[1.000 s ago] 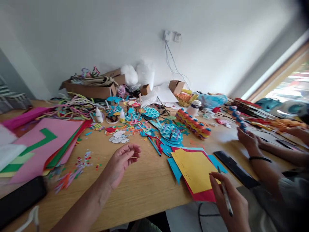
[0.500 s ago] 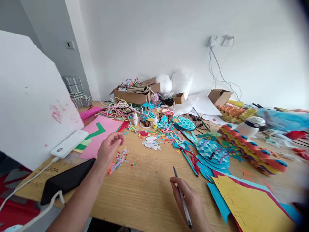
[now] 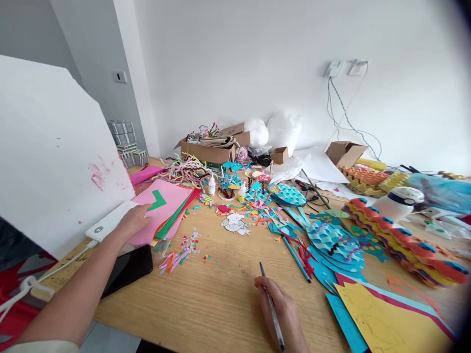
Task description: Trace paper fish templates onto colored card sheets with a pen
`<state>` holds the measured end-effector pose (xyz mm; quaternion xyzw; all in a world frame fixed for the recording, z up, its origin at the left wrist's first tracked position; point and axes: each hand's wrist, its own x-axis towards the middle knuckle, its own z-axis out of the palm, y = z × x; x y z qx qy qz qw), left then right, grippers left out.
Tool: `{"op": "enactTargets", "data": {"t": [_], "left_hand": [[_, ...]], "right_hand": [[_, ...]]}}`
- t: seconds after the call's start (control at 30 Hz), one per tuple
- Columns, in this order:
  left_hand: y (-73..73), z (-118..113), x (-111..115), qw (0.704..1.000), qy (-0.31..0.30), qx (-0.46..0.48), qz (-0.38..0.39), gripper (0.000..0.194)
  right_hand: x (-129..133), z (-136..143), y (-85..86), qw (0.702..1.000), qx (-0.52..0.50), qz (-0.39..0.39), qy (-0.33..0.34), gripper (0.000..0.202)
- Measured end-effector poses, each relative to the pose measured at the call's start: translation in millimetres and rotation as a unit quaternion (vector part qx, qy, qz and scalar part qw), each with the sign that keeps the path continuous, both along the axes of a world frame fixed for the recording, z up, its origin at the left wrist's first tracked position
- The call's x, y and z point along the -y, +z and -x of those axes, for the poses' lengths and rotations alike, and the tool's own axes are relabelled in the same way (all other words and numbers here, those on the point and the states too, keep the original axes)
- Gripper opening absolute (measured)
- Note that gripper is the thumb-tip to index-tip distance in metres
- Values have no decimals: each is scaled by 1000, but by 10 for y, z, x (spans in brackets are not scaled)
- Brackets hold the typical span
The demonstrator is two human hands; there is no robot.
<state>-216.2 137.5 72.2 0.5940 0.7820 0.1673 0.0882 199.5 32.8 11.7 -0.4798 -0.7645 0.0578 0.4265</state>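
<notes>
My left hand [image 3: 135, 223] rests over the left edge of a pink sheet [image 3: 169, 196], next to a green paper piece [image 3: 158, 200] lying on it. Its fingers point toward the green piece; whether they grip anything is hidden. Near the table's front, my right hand [image 3: 277, 306] is closed around a dark, slim pen [image 3: 271, 305], its tip pointing away from me. White fish cutouts [image 3: 235, 224] lie mid-table, and small paper scraps [image 3: 187, 247] are scattered between them and my left arm.
A black phone [image 3: 134, 264] and a white power bank [image 3: 106, 220] lie at the left beside a tall white board [image 3: 55, 157]. Yellow sheets [image 3: 386, 314], blue paper fish [image 3: 331, 240] and painted egg cartons [image 3: 397, 240] cover the right. Glue bottles [image 3: 211, 186] stand farther back.
My left hand has moved left and down from above the table onto the pink sheet. My right hand still holds the pen, slightly farther left. The view has shifted a little.
</notes>
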Motion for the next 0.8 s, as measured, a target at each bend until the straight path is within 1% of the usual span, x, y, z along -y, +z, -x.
{"op": "enactTargets", "data": {"t": [0.17, 0.3, 0.43, 0.53, 0.63, 0.8], "left_hand": [[5, 110, -262, 997, -23, -53, 41, 32], [-24, 121, -403, 994, -34, -76, 74, 32], [-26, 94, -449, 990, -43, -98, 92, 32], [4, 92, -466, 988, -46, -110, 94, 32], [23, 138, -482, 989, -45, -111, 89, 32], [-8, 261, -519, 995, -40, -73, 62, 32]], "right_hand": [[-7, 9, 67, 1000, -3, 17, -9, 27], [-8, -3, 72, 999, -9, 37, -17, 28], [-19, -9, 26, 998, -23, 51, -21, 32], [-18, 16, -24, 996, -58, 59, -41, 40], [-8, 46, -58, 992, -83, 71, -60, 47], [-5, 58, -61, 990, -93, 85, -58, 47]]}}
